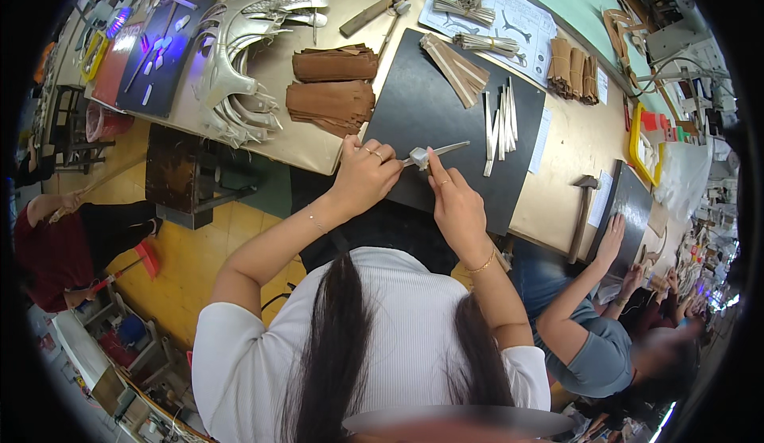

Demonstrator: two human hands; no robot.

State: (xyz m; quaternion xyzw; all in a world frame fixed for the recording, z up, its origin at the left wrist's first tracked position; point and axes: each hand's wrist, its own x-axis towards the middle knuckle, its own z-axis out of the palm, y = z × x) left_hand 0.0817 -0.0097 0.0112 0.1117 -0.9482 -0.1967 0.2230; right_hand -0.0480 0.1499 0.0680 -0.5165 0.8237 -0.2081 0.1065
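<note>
The bench (557,149) carries one large black board (398,105) and, to its left, two stacks of brown strips (330,102). On the board's right lie at least four loose white strips (501,125). Two hands work at its near edge: the left hand (368,174) has its grip closed on the left end of one slim silvery strip (450,149); the right hand (460,208) sets an index finger against one whitish lump (420,157) on it, thumb hold unclear. The strip's long axis runs left to right, tip pointing right and slightly far.
</note>
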